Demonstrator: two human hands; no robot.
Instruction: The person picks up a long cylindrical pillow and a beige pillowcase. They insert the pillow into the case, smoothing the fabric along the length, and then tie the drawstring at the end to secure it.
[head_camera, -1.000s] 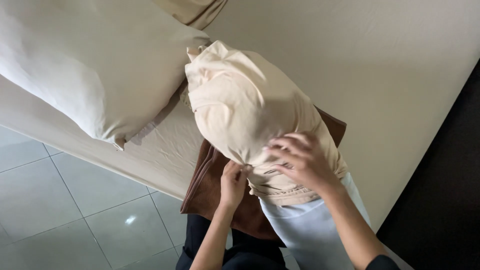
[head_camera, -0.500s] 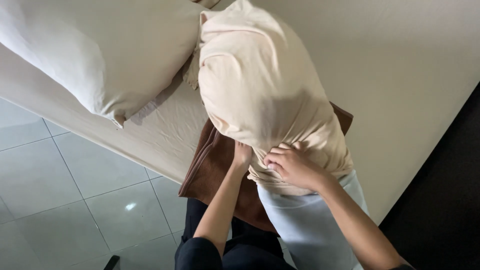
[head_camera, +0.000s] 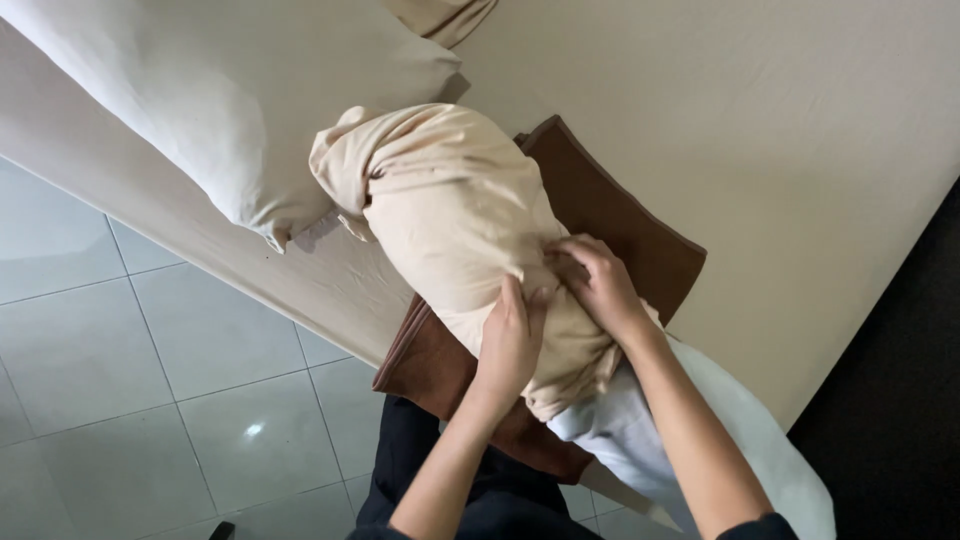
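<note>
cream pillowcase (head_camera: 450, 210) bunched under both hands: left (head_camera: 512, 335), right (head_camera: 600, 285).

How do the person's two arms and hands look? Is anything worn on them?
Both forearms are bare. The left hand and right hand wear no gloves, and no rings or watch are visible. A dark sleeve edge shows near the right elbow. The fingernails look short and unpainted.

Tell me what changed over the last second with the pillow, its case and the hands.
The pillow in the beige pillowcase tipped from upright down toward the bed's edge, its bunched top now near the other pillow. The left hand came up onto the case's front beside the right hand; both grip the fabric. Unchanged: the brown folded cloth underneath and the white pillow end sticking out.
</note>
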